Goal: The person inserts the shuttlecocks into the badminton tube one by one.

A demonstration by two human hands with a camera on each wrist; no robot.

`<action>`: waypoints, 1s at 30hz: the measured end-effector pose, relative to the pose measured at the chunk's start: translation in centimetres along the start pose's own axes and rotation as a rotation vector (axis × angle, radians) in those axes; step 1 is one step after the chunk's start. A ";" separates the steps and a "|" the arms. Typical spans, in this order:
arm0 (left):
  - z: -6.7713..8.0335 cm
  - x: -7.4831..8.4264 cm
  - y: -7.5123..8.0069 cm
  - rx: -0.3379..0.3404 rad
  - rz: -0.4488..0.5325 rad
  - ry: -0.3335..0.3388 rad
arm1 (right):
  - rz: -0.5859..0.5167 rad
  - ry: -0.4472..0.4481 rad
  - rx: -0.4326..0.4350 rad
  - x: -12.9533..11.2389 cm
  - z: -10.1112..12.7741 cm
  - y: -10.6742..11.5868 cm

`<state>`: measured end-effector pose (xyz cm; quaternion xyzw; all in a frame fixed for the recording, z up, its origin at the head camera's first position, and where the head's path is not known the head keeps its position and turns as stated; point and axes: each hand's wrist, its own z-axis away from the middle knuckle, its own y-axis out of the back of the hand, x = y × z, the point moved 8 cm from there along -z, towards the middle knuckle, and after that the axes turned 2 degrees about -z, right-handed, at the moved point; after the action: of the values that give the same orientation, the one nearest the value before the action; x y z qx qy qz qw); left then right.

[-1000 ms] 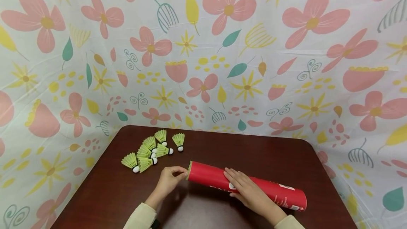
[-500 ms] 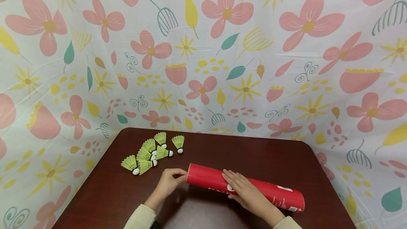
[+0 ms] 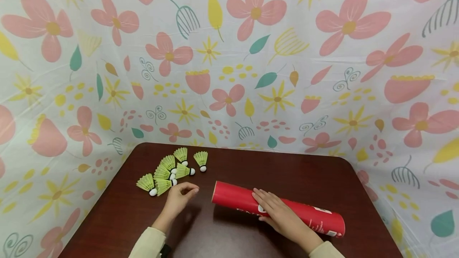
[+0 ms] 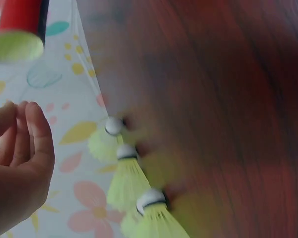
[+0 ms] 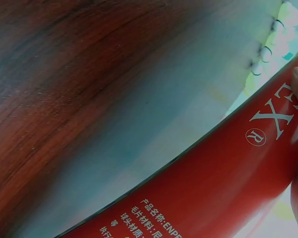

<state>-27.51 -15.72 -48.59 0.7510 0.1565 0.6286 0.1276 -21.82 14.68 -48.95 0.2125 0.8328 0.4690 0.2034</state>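
Head view: a red tube (image 3: pixel 236 198) lies at a slant across the near middle of a dark brown table (image 3: pixel 272 170), its open end toward the left; the person's right hand (image 3: pixel 277 214) grips it around the middle, fingers laid over the top and thumb on the near side, as the right wrist view bears out, with white lettering (image 5: pixel 273 116) beside the fingertip and smaller white characters farther along the red surface; the left wrist view, slightly blurred, catches yellow-green inside the tube's mouth; the left hand (image 3: pixel 177 200) hangs apart from that end, its fingers bent and tips drawn to the thumb, nothing visible between them; near it, on the table's left side, sit 7 yellow-green shuttlecocks (image 3: pixel 164 173) with white tips and dark bands, several overlapping, 1 slightly apart at the right of the group; pale sleeves (image 3: pixel 148 243) cover both forearms, and a dark band (image 3: pixel 165 251) shows at the left wrist; behind the table hangs a white cloth (image 3: pixel 229 61) printed with pink flowers, yellow blooms and green leaves, filling the upper view from side to side.
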 end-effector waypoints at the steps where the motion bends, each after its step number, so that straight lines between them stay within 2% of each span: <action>1: -0.3 -0.7 0.5 0.024 -0.009 0.006 | 0.001 -0.004 0.000 0.0 0.0 0.0; 3: -1.0 -2.3 1.7 0.073 -0.044 0.003 | 0.001 -0.005 0.008 0.1 0.1 0.1; 6: -1.4 -3.0 3.9 0.167 -0.131 -0.012 | 0.005 -0.018 0.003 0.3 0.3 0.2; 11: -1.1 -3.7 7.3 0.332 -0.290 -0.011 | 0.014 -0.018 0.007 0.5 0.6 0.3; 15: -0.6 -4.1 9.0 0.411 -0.385 0.006 | 0.009 -0.024 0.011 0.5 0.7 0.5; 20: -0.5 -5.1 9.9 0.429 -0.433 0.055 | 0.002 -0.036 -0.004 0.5 0.7 0.3; 30: -0.8 -7.3 9.3 0.341 -0.426 0.160 | 0.017 -0.019 0.009 0.4 0.6 0.1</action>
<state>-28.80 -27.14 -51.48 0.6596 0.4240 0.6096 0.1158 -21.82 15.39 -49.20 0.2249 0.8311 0.4649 0.2063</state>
